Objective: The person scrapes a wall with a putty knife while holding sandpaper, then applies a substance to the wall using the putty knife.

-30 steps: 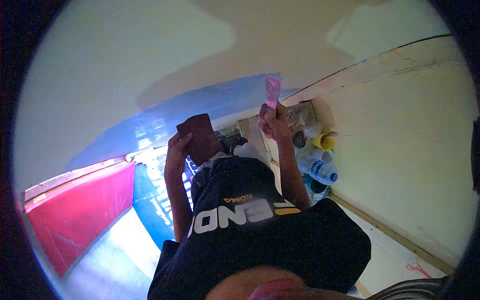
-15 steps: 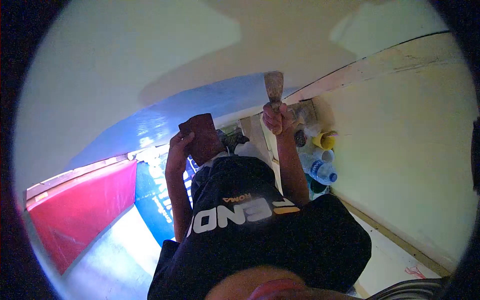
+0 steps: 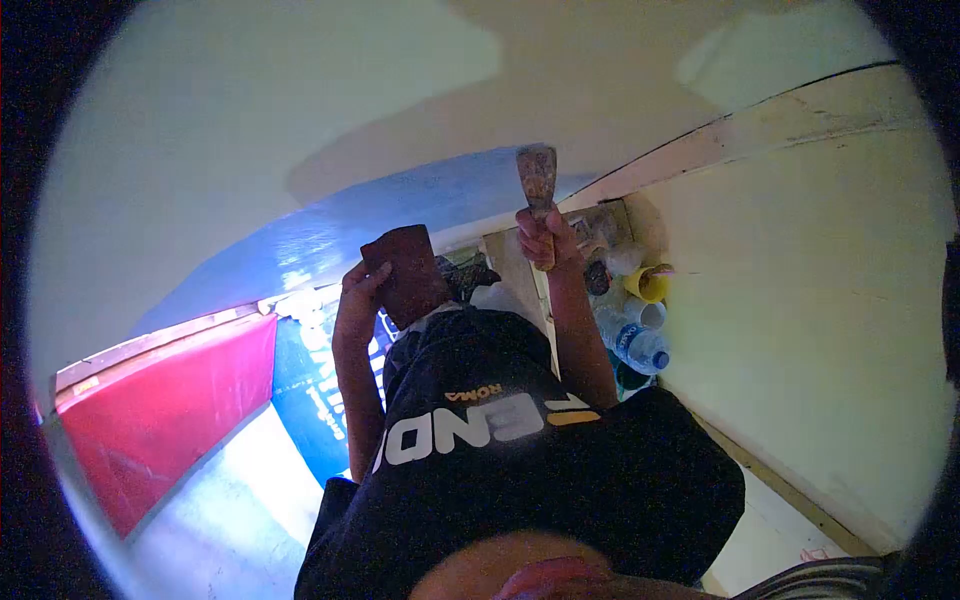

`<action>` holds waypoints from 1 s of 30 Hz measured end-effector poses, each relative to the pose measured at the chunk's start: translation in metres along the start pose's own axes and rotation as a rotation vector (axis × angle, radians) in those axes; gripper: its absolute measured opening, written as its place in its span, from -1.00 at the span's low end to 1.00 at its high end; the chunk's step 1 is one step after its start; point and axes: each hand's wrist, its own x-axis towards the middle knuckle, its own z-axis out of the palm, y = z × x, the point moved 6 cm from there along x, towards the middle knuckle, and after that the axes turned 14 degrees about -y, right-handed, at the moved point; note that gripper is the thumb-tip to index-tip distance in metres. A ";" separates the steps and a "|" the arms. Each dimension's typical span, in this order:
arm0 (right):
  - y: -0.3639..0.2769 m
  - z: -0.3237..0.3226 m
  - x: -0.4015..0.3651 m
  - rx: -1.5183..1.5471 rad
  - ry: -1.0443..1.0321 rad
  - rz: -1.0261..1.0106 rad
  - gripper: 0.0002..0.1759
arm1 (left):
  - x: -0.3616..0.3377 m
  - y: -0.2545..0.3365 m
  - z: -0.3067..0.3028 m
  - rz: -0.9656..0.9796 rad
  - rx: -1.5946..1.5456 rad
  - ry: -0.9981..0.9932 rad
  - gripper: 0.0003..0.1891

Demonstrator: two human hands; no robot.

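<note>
My right hand (image 3: pixel 548 240) is closed round the handle of a worn, stained putty knife (image 3: pixel 537 175). Its blade points up, and its edge overlaps the upper border of a blue painted band on the wall (image 3: pixel 400 200). Lower and to the left, my left hand (image 3: pixel 364 288) grips a dark reddish-brown sheet of sandpaper (image 3: pixel 405 275) by its left edge, thumb on the near face. The sheet stands in front of my body, apart from the knife.
A yellow cup (image 3: pixel 649 285), a white cup (image 3: pixel 652 314) and a clear plastic bottle (image 3: pixel 640 346) stand right of my right forearm, beside a cream wall (image 3: pixel 800 300). A red panel (image 3: pixel 175 410) and a blue printed banner (image 3: pixel 310 400) are at left.
The putty knife and my right hand have shifted slightly left and down. My left hand keeps its hold on the sandpaper, almost unmoved.
</note>
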 end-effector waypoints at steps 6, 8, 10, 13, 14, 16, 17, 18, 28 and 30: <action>0.005 -0.006 -0.003 -0.016 0.126 -0.021 -0.49 | 0.002 0.006 0.013 0.015 -0.001 -0.027 -0.62; 0.005 0.000 0.005 -0.004 -0.001 0.011 -0.49 | 0.003 0.008 0.017 0.037 -0.014 -0.037 -0.62; 0.004 0.004 0.005 0.004 -0.035 0.028 -0.47 | 0.005 0.005 0.021 0.031 -0.008 -0.043 -0.61; 0.002 0.002 0.005 -0.012 0.021 0.024 -0.43 | 0.010 0.008 0.023 0.013 0.027 -0.038 -0.60; 0.002 0.003 0.003 -0.033 0.037 0.023 -0.42 | 0.010 0.010 0.025 0.016 0.024 -0.034 -0.60; 0.002 0.007 0.006 -0.044 0.034 0.028 -0.41 | 0.009 0.013 0.029 0.014 0.038 -0.038 -0.60; 0.002 0.008 0.008 -0.035 0.015 0.035 -0.41 | 0.009 0.015 0.031 0.009 0.055 -0.048 -0.59; 0.001 0.009 0.007 -0.026 -0.003 0.039 -0.41 | 0.010 0.013 0.035 0.003 0.072 -0.060 -0.59; 0.003 0.006 0.007 0.051 -0.063 0.112 -0.62 | 0.018 0.014 0.035 -0.003 0.056 -0.051 -0.58; 0.000 0.008 0.008 -0.010 -0.053 0.096 -0.64 | 0.017 0.017 0.039 0.013 0.015 -0.045 -0.60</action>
